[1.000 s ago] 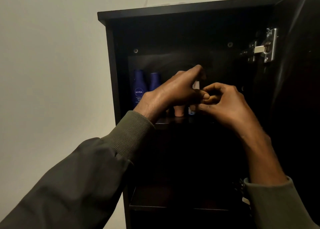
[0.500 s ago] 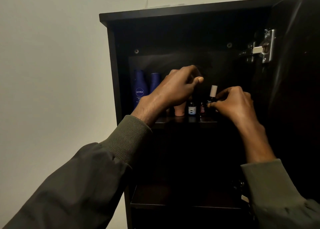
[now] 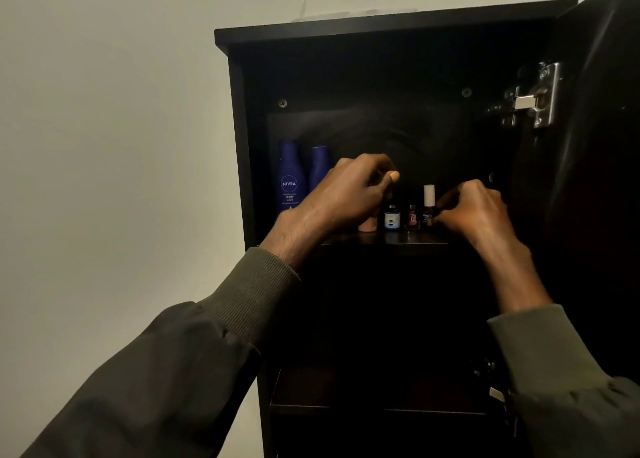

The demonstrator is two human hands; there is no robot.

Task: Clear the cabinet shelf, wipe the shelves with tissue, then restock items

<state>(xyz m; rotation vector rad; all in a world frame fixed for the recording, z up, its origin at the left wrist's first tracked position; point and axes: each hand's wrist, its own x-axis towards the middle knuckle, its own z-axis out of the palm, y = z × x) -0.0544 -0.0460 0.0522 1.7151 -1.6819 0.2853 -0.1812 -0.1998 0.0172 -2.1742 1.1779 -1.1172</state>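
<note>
At centre frame the cabinet shelf (image 3: 415, 241) carries a row of small toiletries, and the right hand (image 3: 474, 208) is at the row's right end, fingertips pinched on the base of a dark nail-polish bottle with a white cap (image 3: 428, 203). The bottle stands upright, long axis vertical, just left of that hand, so the right hand is plainly the nearer one to it; I judge it is being set into line during restocking. Left of it stand a small red bottle (image 3: 412, 217) and a small blue-labelled bottle (image 3: 392, 216), close together but apart. The left hand (image 3: 349, 194) hovers over a peach-coloured container (image 3: 367, 224), fingers curled; whether it grips anything I cannot tell, since the hand hides the top. Behind the left hand, at the shelf's left, stand two tall blue Nivea bottles (image 3: 289, 180).
</note>
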